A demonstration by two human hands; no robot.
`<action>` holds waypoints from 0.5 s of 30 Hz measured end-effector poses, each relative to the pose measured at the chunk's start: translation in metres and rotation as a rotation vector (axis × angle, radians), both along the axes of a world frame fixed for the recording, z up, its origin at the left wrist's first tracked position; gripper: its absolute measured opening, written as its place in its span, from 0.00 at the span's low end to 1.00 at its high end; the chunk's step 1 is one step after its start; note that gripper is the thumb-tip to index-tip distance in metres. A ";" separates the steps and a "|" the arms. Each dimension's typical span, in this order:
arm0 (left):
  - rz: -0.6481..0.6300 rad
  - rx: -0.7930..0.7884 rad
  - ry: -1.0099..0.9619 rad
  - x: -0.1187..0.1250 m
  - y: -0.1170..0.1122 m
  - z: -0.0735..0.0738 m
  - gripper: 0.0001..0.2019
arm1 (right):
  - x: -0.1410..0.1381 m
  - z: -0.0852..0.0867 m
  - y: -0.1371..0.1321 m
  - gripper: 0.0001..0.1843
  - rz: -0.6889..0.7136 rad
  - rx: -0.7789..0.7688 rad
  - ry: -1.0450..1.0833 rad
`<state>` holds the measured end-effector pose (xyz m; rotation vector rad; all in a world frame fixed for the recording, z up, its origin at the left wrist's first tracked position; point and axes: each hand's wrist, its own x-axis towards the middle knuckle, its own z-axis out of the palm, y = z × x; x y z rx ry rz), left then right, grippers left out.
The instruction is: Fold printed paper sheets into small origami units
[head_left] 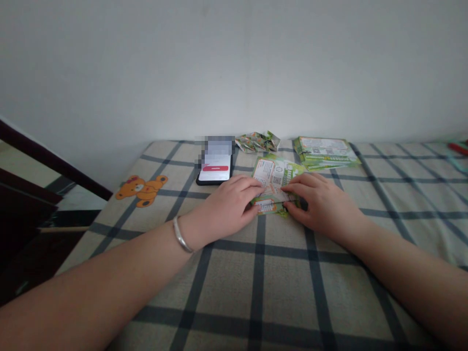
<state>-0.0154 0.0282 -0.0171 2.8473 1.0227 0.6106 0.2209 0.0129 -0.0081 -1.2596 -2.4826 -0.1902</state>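
Observation:
A green-and-white printed wrapper (272, 178) lies flat on the cloth between my hands, with a crease across its near part. My left hand (239, 199), a silver bangle at its wrist, grips the wrapper's left edge with bent fingers above and the thumb at the near side. On the opposite edge my right hand (316, 200) holds it the same way, fingers and thumb closed on it. Parts of the wrapper's edges are hidden under the fingertips. Just beyond it sits a small folded bundle (258, 141) with similar print.
A phone (215, 173) with a lit screen rests left of the wrapper. To the back right is a stack of green printed wrappers (325, 150). The checked tablecloth (226, 273) bears a bear picture (142, 190). A wall stands behind; a red object (458, 148) is at far right.

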 end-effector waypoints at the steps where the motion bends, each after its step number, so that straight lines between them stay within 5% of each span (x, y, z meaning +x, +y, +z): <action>1: -0.013 -0.012 0.001 0.000 0.000 0.001 0.16 | 0.000 0.001 -0.001 0.13 0.006 -0.004 -0.002; 15: -0.049 -0.056 -0.089 0.003 -0.003 0.000 0.22 | 0.006 -0.010 0.007 0.10 0.075 -0.117 0.209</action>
